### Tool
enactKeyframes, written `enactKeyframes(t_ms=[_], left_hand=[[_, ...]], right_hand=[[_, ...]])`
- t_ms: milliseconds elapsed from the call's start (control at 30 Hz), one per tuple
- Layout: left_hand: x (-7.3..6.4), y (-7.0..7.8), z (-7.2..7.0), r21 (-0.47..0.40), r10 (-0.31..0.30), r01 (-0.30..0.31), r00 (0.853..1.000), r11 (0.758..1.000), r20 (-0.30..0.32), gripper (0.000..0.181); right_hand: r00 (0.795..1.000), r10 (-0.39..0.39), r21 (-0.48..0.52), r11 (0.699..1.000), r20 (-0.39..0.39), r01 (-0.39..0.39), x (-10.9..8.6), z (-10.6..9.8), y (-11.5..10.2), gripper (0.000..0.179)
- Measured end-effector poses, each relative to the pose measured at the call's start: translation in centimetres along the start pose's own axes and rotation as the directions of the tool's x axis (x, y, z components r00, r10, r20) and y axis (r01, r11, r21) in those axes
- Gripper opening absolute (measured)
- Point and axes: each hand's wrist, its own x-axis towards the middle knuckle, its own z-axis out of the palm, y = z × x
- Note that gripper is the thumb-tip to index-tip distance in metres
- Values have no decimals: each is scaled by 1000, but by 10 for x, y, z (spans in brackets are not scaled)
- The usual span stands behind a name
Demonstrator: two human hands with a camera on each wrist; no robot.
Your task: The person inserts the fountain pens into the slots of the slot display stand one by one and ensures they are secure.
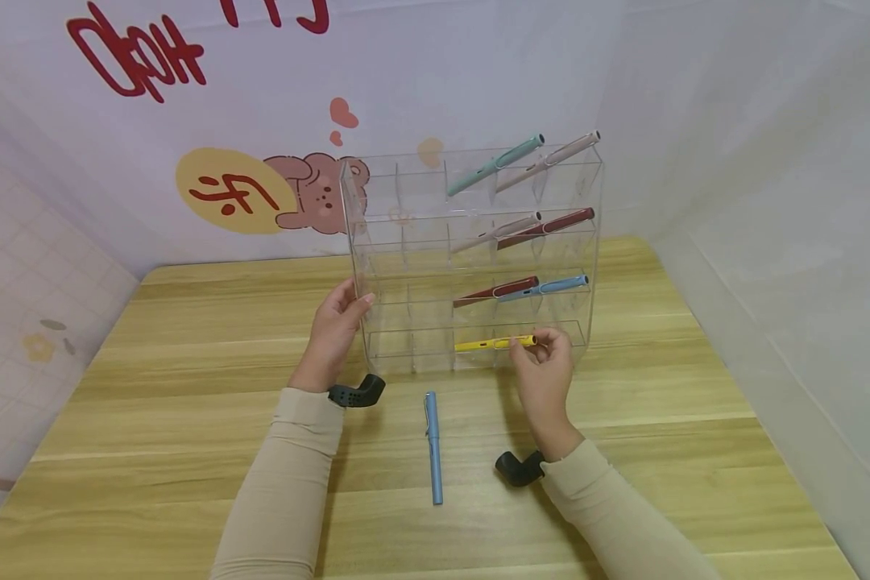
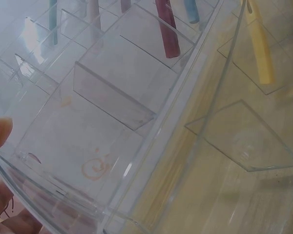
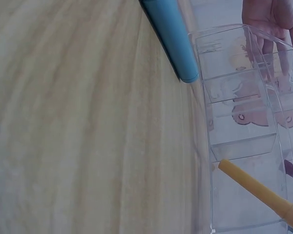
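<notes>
A clear acrylic rack with tiered compartments stands upright on the table. My left hand grips its left side panel, the thumb on one face and the fingers behind it. My right hand pinches the cap end of a yellow pen, which lies across the lowest tier. Higher tiers hold a teal pen, pale pink pens, dark red pens and a light blue pen, all slanting up to the right.
A blue pen lies on the wooden table in front of the rack, between my forearms. Behind stands a white backdrop with a pink bear and red lettering. Black cameras sit on both wrists.
</notes>
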Motion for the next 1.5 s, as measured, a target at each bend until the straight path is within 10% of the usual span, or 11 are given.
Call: enactKeyframes(t_ms=[967, 1500], left_hand=[[-2, 2, -1, -3, -8, 8, 1000, 1000, 7, 58], [-1, 3, 0, -3, -14, 14, 1000, 1000, 6, 59]], right_hand=[[994, 60, -105, 993, 86, -51, -14, -25, -9, 31], [897, 292, -303, 933, 331, -192, -30, -18, 3, 31]])
